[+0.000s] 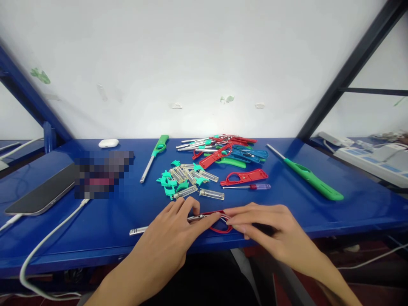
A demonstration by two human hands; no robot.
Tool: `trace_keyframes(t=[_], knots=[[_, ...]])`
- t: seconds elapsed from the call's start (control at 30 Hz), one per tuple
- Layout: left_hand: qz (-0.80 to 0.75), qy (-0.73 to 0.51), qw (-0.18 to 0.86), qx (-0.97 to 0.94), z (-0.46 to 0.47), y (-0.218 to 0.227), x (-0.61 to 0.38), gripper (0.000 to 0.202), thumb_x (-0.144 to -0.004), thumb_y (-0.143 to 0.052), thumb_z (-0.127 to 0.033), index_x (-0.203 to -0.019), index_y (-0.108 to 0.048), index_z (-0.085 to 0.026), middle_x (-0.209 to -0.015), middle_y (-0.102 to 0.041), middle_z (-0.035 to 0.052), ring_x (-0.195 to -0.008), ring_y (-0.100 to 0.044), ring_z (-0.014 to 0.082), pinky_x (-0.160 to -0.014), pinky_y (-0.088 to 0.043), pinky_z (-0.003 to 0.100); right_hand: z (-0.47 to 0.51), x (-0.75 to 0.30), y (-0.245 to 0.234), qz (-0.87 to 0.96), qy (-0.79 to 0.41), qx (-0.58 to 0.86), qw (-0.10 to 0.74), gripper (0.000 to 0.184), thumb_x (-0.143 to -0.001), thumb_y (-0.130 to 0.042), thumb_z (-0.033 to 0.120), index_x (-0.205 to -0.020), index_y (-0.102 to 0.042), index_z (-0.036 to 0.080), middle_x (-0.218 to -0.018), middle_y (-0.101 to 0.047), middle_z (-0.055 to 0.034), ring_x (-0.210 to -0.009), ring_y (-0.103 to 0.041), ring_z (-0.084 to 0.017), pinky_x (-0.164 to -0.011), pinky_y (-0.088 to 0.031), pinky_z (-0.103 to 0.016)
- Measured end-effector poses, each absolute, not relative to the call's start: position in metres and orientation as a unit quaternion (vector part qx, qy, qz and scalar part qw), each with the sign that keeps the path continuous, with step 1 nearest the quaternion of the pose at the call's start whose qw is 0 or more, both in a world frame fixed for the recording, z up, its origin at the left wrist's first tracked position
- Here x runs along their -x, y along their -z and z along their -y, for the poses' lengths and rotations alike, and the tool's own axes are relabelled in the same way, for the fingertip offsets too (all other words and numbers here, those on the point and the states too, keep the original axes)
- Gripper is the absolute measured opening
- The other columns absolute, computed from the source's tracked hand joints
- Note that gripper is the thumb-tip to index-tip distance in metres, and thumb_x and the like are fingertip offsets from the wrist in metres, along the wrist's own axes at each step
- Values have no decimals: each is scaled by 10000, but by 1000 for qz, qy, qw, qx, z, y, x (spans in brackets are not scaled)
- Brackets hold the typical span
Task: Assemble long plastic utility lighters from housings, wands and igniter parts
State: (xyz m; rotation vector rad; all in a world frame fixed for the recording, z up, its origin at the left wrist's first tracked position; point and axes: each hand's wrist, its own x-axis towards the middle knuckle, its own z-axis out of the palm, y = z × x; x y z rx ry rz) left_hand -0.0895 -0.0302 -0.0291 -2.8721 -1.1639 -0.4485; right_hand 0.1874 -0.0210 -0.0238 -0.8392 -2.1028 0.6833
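At the near table edge lies a red lighter handle half point(221, 231), with a silver metal tube point(137, 231) pointing left from it. My left hand point(172, 231) is closed over the tube and the handle's left end, its thumb reaching to the trigger ring. My right hand point(276, 223) pinches thin white wires point(225, 218) at the ring and covers the handle's right end. Just beyond lie a loose red handle half point(251, 175), a screwdriver point(259, 186) with a clear purple handle, and a clear fuel tank point(212, 194).
Several clear tanks and green plastic pieces point(167, 180) lie mid-table, before a pile of red, blue and green lighter parts point(216, 159). Whole green lighters lie left point(161, 144) and right point(306, 173). A phone point(44, 189), cable point(47, 242) and white case point(109, 143) are left.
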Motion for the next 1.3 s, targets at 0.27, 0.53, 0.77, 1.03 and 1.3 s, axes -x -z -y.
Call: trace_keyframes(t=[0.27,0.53,0.77,1.03,1.3], knots=[[372,144,6,917,31,29,90,1003,-709,-328,169,-1564,-426,-346,-1169,-497,65,-1019,-553,238,-916,-579,498,22,-188,20,816,-286,347,363,139,-1020,-685,251,-1073,-803,303,-1005,-810,9,-914,-753,-165,-835,-582,-257],[377,144,-5,915,31,29,90,1038,-708,-328,179,-1578,-395,-384,-1173,-500,56,-1025,-550,233,-955,-571,520,23,-184,16,799,-289,396,349,125,-1004,-715,324,-1094,-803,323,-1051,-817,25,-721,-657,-116,-712,-549,-223],[379,141,-8,914,30,29,89,999,-721,-332,166,-1561,-425,-365,-1175,-502,61,-1026,-555,239,-942,-576,528,21,-187,19,791,-291,397,362,83,-985,-743,326,-996,-819,295,-914,-806,7,-784,-711,-156,-708,-555,-250],[374,158,-6,914,30,29,90,1019,-725,-320,167,-1590,-392,-367,-1146,-512,55,-983,-562,214,-928,-579,468,18,-186,27,784,-270,385,405,112,-1019,-701,308,-989,-809,317,-968,-826,11,-921,-734,-203,-846,-561,-329],[381,207,-30,901,31,30,91,803,-904,-315,114,-1563,-429,-330,-1090,-542,58,-927,-589,207,-836,-589,408,17,-186,26,791,-263,386,395,76,-1009,-717,311,-996,-791,324,-970,-806,25,-938,-710,-189,-865,-545,-321]])
